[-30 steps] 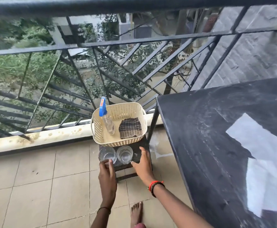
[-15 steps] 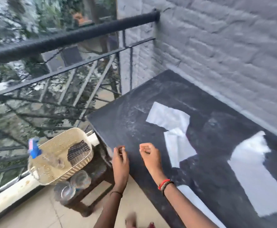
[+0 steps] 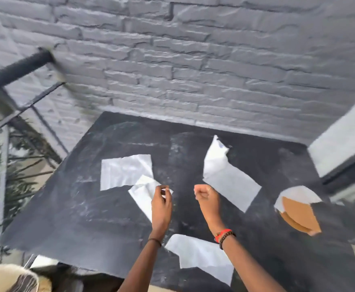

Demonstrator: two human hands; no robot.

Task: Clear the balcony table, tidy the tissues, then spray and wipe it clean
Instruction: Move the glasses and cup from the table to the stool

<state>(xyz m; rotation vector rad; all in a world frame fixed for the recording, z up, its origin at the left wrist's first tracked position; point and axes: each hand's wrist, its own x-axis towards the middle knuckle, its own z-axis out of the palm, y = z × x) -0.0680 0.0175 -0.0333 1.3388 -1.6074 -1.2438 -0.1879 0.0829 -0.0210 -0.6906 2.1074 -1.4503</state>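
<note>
The black balcony table [image 3: 92, 207] stands against a grey brick wall, with several white tissues lying loose on it. One flat tissue [image 3: 124, 171] lies at the left and a long one [image 3: 229, 180] at the right. A third tissue [image 3: 202, 256] lies by the near edge between my forearms. My left hand [image 3: 161, 204] hovers over a crumpled tissue [image 3: 142, 193], and its curled fingertips pinch that tissue's right corner. My right hand [image 3: 205, 196] is a closed fist above bare tabletop and holds nothing.
A brown cardboard piece wrapped in white tissue [image 3: 298, 211] sits at the table's right edge. The cream basket [image 3: 2, 279] with the striped cloth [image 3: 25, 283] shows at the bottom left, below the table. The black railing [image 3: 14, 70] runs along the left.
My view swung right from the basket and glasses on the low stool up to the table. Both hands left the stool and now sit over the tissues.
</note>
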